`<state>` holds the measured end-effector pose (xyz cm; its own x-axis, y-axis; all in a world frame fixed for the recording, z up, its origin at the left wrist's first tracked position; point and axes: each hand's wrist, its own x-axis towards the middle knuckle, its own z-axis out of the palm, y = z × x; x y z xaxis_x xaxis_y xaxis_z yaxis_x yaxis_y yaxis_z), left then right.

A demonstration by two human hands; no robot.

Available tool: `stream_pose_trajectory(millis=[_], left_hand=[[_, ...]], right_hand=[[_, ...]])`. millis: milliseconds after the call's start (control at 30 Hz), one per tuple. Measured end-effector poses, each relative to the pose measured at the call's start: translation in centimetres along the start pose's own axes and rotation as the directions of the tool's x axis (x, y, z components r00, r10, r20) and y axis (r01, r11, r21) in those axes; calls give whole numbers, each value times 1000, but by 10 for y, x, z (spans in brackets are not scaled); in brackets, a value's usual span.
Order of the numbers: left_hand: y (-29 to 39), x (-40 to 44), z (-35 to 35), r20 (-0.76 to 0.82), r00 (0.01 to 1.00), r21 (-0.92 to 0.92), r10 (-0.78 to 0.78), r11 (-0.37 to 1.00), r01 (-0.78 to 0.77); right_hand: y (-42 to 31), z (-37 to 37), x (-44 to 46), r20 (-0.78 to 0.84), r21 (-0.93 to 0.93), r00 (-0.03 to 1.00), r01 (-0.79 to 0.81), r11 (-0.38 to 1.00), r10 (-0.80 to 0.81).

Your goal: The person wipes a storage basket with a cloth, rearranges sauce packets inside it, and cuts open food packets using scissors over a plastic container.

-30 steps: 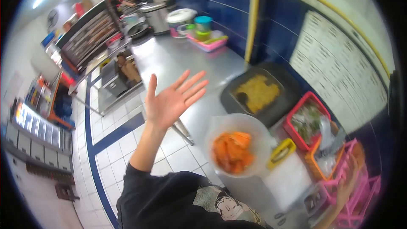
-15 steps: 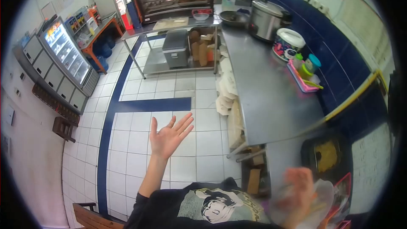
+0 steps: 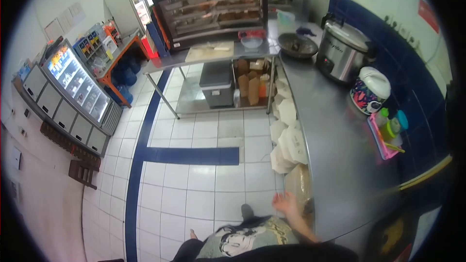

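My right hand [image 3: 287, 204] is low in the view, beside the left edge of the steel counter [image 3: 335, 165]. Its fingers are loosely spread and slightly curled, and nothing shows in it. Just above and beyond it are a wrapped package [image 3: 297, 184] and stacked white boxes [image 3: 291, 145] below the counter edge. My left hand is not visible. A small patch of skin shows at the bottom beside my dark clothing, too small to identify with certainty.
On the counter stand a wok [image 3: 297, 46], a large steel cooker [image 3: 342, 51], a patterned rice cooker [image 3: 370, 90] and a pink tray [image 3: 383, 138] with bottles. Ahead is a steel table [image 3: 170, 63] with a grey cooler [image 3: 216, 85] beneath. A lit fridge [image 3: 80, 82] and a small stool [image 3: 83, 172] are left.
The view has swung left, away from the food containers. My right hand has left the pink basket and come down beside the counter. My open left hand has dropped out of view.
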<state>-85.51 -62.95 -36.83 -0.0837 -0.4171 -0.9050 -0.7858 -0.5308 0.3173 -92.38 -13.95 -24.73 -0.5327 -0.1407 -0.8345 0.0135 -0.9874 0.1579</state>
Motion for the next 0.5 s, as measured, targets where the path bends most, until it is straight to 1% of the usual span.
stream_pose_trajectory(millis=[67,133,167,200,267,333,400,433,467,500], left_hand=[[9,-6,8,-61,998,118,18,993,-10],[28,-6,29,-100,994,217,47,976,-24],[38,-4,45,-108,992,266,62,963,-31],[46,1,65,-114,991,313,71,949,-33],[77,8,123,-96,989,409,114,910,-65],[124,23,185,-58,977,514,207,845,-148],[192,41,258,28,937,626,349,725,-288],[232,49,298,92,896,672,435,637,-378],[275,53,342,162,833,705,528,529,-472],[319,57,393,262,747,698,611,414,-584]], right_hand=[[-1,82,24,93,-80,996,-11,997,18],[-13,150,70,111,-148,994,21,989,-5],[-19,183,89,150,-195,988,51,980,-22],[-28,223,105,199,-249,979,95,964,-45],[-39,315,121,261,-323,962,9,946,80],[-51,402,130,314,-257,948,27,966,56],[-85,471,148,497,-213,868,154,965,-29],[-104,501,157,549,-203,829,251,947,-102],[-131,533,163,602,-193,779,357,914,-177],[-156,555,165,551,-144,802,363,920,-230]])
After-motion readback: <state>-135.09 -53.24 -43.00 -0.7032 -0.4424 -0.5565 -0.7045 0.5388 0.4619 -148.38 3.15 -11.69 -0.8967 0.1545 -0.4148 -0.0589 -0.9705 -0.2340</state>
